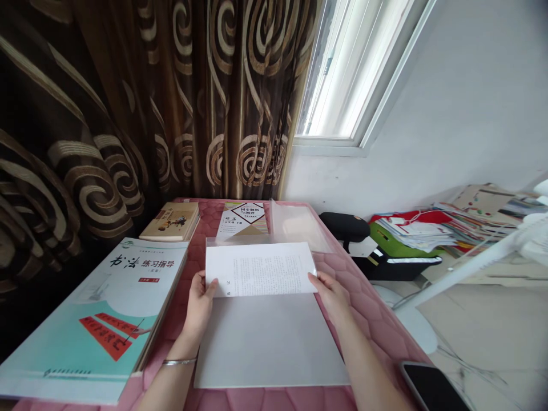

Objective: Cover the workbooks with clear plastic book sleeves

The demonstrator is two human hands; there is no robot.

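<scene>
1. We've got our left hand [200, 299] pinching the printed paper [265, 271] by its left edge, mid-frame.
2. Our right hand [331, 294] grips the opposite edge!
3. Below it, lower centre, a pale sheet [269, 345]; lower left, we spot a teal-and-white book [96, 317].

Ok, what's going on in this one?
A person's left hand and right hand hold a printed paper by its two sides. A plain white sheet spreads in front of it, over the pink quilted cover. Books with a teal-and-white cover lie to the left, untouched.
</scene>
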